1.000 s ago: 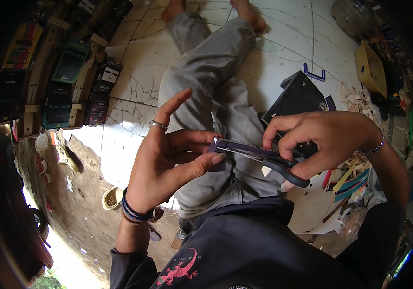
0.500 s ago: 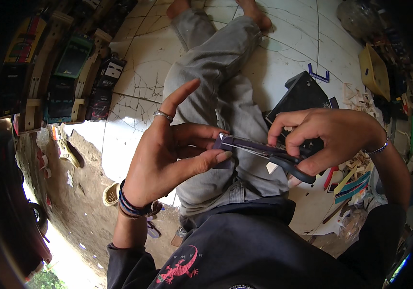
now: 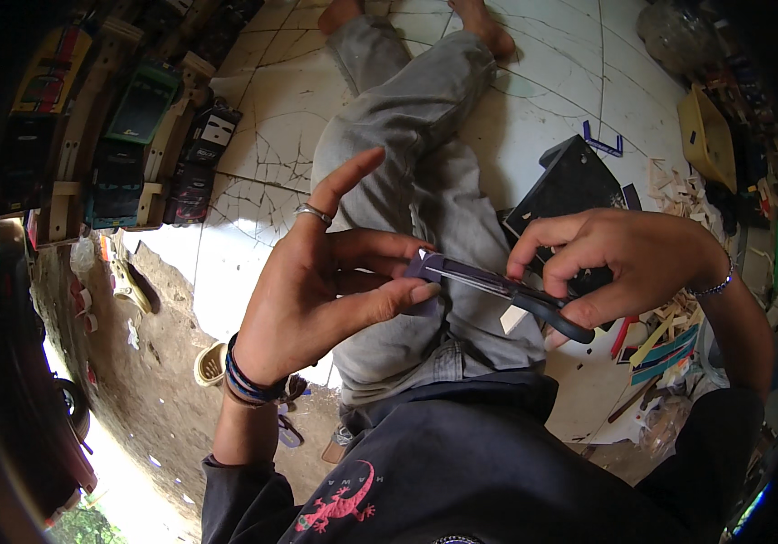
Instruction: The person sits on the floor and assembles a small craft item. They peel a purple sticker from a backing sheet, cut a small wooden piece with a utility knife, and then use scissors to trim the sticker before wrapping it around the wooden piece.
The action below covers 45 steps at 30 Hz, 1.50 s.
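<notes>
Between the thumb and fingers of my left hand (image 3: 307,290) is a small dark purple piece (image 3: 423,268) of thin sheet material. Its index finger sticks up, away from the piece. My right hand (image 3: 620,258) grips a pair of scissors (image 3: 548,315) by the dark handles, thumb and fingers at the loops. The blades point left and their tips reach the purple piece by my left fingertips. Beneath the handles a small pale offcut shows (image 3: 513,317); I cannot tell whether it touches the scissors. Both hands are held above my lap, over the grey trousers (image 3: 398,354).
A black box-like object (image 3: 563,186) lies on the cracked white tiles by my right hand. Past it are a purple bracket-shaped piece (image 3: 603,143), heaped wood scraps (image 3: 679,195) and a yellow tray (image 3: 706,140). Wooden racks with dark boxes (image 3: 117,181) stand at left, near a beige clog (image 3: 210,364).
The scissor blades have come closer together at the purple piece. My right fingers have shifted slightly on the handles, while my left hand keeps its pose.
</notes>
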### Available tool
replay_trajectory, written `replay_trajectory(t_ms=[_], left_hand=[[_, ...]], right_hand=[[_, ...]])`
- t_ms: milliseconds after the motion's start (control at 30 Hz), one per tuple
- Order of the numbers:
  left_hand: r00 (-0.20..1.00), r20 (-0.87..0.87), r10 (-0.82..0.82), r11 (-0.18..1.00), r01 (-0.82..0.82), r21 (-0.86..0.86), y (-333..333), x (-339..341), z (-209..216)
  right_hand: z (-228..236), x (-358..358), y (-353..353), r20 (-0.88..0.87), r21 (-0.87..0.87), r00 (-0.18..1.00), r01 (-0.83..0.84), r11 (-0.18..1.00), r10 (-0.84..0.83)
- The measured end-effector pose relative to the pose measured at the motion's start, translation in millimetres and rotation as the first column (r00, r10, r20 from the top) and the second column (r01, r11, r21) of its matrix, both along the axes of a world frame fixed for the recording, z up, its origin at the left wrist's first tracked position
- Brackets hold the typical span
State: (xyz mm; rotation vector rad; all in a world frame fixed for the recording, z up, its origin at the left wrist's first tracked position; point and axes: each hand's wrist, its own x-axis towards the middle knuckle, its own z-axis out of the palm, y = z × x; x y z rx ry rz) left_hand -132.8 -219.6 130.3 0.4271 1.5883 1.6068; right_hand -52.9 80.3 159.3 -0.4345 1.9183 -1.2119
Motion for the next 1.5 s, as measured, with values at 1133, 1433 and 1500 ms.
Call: replay_trajectory(t_ms=[1133, 1433, 1500], left_hand=[[0.999, 0.004, -0.053, 0.998, 0.053, -0.046, 4, 2, -6], [0.999, -0.014, -0.046, 0.998, 0.045, -0.052, 6, 0, -3], [0.998, -0.024, -0.055, 0.997, 0.054, -0.048, 7, 0, -3]], right_hand=[[-3, 18, -6, -0.154, 0.083, 0.983, 0.118, 0.990, -0.104], [-7, 17, -3, -0.152, 0.023, 0.985, 0.089, 0.996, -0.084], [-4, 16, -3, -0.122, 0.043, 0.990, 0.081, 0.996, -0.076]])
